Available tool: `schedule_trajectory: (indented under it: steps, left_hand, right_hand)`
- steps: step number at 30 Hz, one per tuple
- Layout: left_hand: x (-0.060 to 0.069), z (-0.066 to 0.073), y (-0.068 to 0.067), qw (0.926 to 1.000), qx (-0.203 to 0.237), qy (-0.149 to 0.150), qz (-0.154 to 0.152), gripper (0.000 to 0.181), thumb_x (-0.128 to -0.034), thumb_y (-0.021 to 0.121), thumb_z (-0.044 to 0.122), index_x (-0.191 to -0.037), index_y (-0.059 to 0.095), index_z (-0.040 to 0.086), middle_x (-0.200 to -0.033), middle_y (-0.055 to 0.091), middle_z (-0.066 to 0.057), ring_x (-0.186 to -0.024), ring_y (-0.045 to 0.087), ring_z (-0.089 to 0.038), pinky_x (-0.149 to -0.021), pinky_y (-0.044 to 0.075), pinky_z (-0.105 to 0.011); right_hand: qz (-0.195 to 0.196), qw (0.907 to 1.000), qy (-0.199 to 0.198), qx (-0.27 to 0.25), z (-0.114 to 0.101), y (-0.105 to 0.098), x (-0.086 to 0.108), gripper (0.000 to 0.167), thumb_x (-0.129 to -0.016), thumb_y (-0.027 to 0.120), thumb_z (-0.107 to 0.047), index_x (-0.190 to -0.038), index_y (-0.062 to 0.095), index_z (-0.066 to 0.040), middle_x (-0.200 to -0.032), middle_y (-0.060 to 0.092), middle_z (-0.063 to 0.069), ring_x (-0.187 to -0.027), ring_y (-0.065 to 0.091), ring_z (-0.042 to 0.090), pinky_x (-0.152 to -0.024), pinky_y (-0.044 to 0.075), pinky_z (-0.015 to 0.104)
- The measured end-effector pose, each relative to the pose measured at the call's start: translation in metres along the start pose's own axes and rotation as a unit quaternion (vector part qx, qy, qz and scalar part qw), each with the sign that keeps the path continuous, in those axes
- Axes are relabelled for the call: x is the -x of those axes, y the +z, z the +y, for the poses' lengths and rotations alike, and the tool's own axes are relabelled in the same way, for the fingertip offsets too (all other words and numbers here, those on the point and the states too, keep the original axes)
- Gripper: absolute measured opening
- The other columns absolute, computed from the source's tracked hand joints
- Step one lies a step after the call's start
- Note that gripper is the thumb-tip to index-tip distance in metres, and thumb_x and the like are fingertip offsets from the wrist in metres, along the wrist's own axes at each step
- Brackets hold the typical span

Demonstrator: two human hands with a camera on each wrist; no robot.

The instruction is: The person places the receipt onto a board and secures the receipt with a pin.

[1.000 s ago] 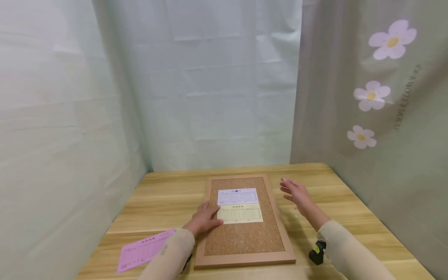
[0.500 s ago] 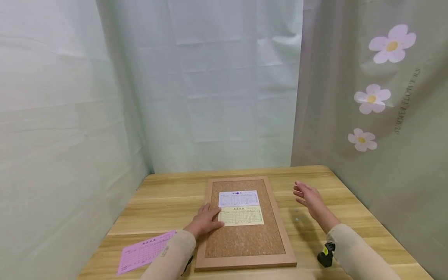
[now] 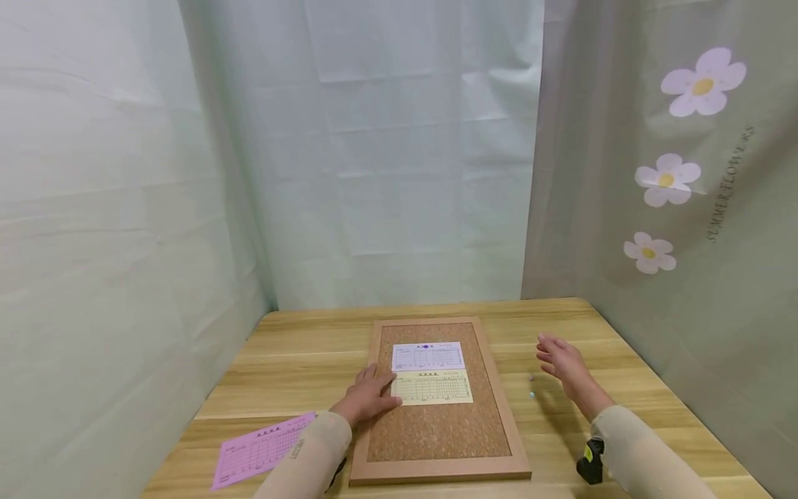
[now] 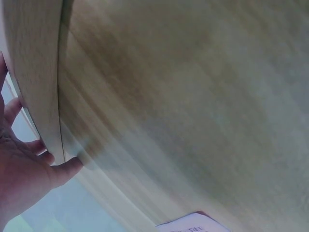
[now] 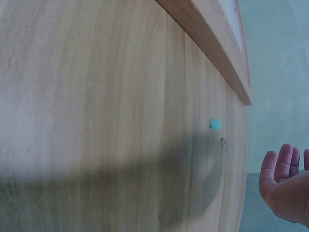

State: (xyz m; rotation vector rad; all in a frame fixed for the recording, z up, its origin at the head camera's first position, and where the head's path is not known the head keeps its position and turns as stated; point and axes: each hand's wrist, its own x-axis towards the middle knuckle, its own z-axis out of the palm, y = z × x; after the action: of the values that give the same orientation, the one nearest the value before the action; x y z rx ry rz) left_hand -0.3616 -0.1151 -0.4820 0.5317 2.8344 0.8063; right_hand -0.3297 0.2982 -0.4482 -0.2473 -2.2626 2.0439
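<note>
A framed cork board (image 3: 439, 440) lies on the table. On it, a pale lavender printed slip (image 3: 428, 357) has a purple pushpin (image 3: 426, 346) at its top. Directly below lies a yellow printed slip (image 3: 433, 388). My left hand (image 3: 369, 396) rests across the board's left frame, fingers spread, with fingertips at the yellow slip's left edge. Right of the board, my right hand (image 3: 566, 367) hovers above the table, its fingers loosely extended and holding nothing visible. Near it lie a teal pushpin (image 5: 215, 123) and a smaller pin (image 5: 223, 142) on the tabletop.
A pink printed slip (image 3: 264, 450) lies left of the board, partly behind the left sleeve (image 3: 308, 454). The wooden table (image 3: 299, 367) is enclosed by pale curtains (image 3: 399, 173), the right one printed with flowers. A black device (image 3: 590, 463) is on the right wrist.
My right hand has moved right, away from the board and slightly closer to me. The left hand stays on the frame, and the slips have not moved on the board.
</note>
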Motion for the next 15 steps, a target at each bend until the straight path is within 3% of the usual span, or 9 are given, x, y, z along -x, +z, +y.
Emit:
schedule_trajectory:
  steps: [15]
  left_hand:
    - [0.002, 0.001, -0.001, 1.0000, -0.001, -0.003, -0.002, 0.061, -0.0915, 0.072, 0.036, -0.144, 0.052, 0.012, -0.158, 0.021, -0.027, -0.145, 0.016, -0.047, -0.106, 0.022, -0.070]
  right_hand:
    - [-0.020, 0.9985, 0.013, 0.049, 0.012, -0.004, -0.001, 0.065, -0.106, 0.046, -0.035, -0.147, 0.030, 0.012, -0.151, 0.030, 0.034, -0.135, 0.036, 0.048, -0.107, 0.037, 0.055]
